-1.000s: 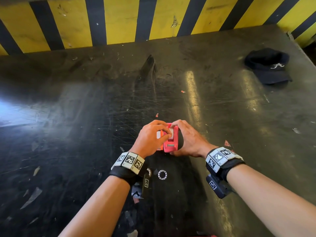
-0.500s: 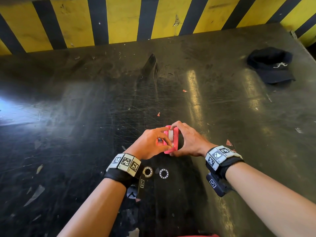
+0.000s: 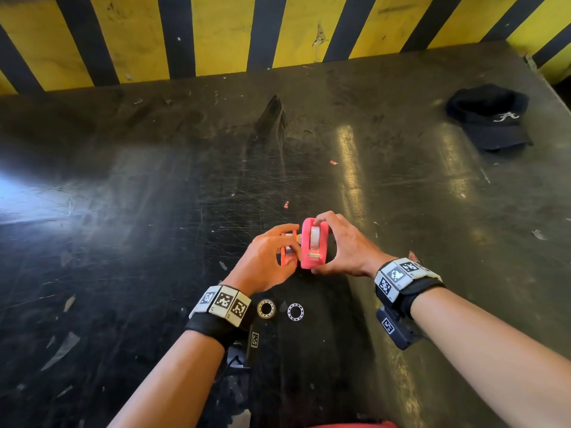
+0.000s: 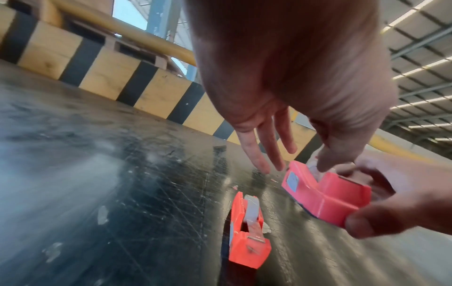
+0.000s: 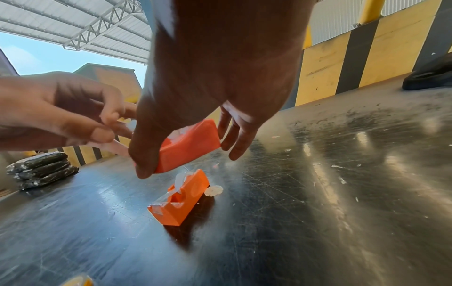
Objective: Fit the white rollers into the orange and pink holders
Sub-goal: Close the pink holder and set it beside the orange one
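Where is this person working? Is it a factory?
Probably a factory or warehouse yard, though I can't be sure. A yellow-and-black striped barrier runs behind the scratched dark table, and a big metal truss roof spans overhead with sky showing past it.

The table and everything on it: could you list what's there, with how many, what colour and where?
pink holder: 1, pink, white roller inside, held above the table
orange holder: 1, orange, white roller inside, on the table under the left hand
rings: 2, metallic, near the left wrist
cap: 1, black, far right
black bundles: a stack, far left
table: 1, dark, scratched
barrier: yellow and black stripes, behind
left hand: 1, fingers extended
right hand: 1, gripping the pink holder
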`<state>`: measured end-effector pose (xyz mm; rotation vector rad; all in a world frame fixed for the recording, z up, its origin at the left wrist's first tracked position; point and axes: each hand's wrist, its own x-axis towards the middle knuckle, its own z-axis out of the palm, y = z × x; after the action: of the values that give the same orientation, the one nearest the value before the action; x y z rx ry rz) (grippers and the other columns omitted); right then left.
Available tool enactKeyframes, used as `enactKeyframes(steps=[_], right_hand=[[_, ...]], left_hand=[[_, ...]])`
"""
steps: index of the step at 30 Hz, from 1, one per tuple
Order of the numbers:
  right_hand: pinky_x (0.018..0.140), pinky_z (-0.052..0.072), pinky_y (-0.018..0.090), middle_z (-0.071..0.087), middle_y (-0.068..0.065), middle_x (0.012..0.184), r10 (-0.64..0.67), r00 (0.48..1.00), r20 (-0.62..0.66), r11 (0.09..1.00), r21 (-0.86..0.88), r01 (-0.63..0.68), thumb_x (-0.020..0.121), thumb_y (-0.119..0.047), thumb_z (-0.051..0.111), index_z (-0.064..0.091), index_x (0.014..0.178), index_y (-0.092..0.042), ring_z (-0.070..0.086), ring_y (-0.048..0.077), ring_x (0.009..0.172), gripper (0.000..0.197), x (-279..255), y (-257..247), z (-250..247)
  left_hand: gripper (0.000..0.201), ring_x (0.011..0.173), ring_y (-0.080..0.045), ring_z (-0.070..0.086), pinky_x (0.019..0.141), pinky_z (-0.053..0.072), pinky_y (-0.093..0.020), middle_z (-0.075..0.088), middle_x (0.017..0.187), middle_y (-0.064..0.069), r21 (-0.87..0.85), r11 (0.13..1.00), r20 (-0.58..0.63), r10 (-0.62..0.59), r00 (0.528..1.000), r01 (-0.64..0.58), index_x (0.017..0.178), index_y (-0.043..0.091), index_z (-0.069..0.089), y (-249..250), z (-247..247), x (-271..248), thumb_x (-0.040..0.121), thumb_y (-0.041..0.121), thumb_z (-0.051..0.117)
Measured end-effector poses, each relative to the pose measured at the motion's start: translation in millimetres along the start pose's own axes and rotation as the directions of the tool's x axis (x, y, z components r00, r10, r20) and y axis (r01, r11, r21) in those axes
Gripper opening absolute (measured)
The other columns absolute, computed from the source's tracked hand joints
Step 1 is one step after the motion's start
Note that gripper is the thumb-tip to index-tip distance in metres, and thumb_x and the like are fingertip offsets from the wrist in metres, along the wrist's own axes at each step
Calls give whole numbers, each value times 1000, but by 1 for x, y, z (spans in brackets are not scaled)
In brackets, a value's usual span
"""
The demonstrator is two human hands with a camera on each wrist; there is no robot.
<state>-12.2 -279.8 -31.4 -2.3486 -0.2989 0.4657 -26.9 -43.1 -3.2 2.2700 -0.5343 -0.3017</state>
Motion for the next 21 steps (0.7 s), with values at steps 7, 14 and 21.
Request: enactKeyframes(steps=[7,14,21], right_hand=[[107,43,36,31,2,157,81,994,67,986,-150,-70,63,-30,97,23,159,-21,46,25,137,122,16,20,9],[105,47,40,33,0,158,157,984,79,964,-230,-135,59,-30,99,28,155,-23,52,28,134,119,35,34,28],[116,39,53,23,3,166,211,974,82,936,-306,-177,60,-42,98,11,161,-29,35,33,148,134,35,32,41]], left_hand=[[48,126,-17,60,105,53,-37,58,139,3,132,943,181,-326,928,306,127,31,57,-27,-8,-9,85,25,80],[71,113,-20,63,101,56,-44,62,127,1,234,831,344,-556,757,504,131,27,48,-55,3,-13,74,37,90],[72,111,-19,64,100,55,-45,63,119,3,364,814,487,-581,652,453,129,26,51,-58,21,-20,69,34,92]])
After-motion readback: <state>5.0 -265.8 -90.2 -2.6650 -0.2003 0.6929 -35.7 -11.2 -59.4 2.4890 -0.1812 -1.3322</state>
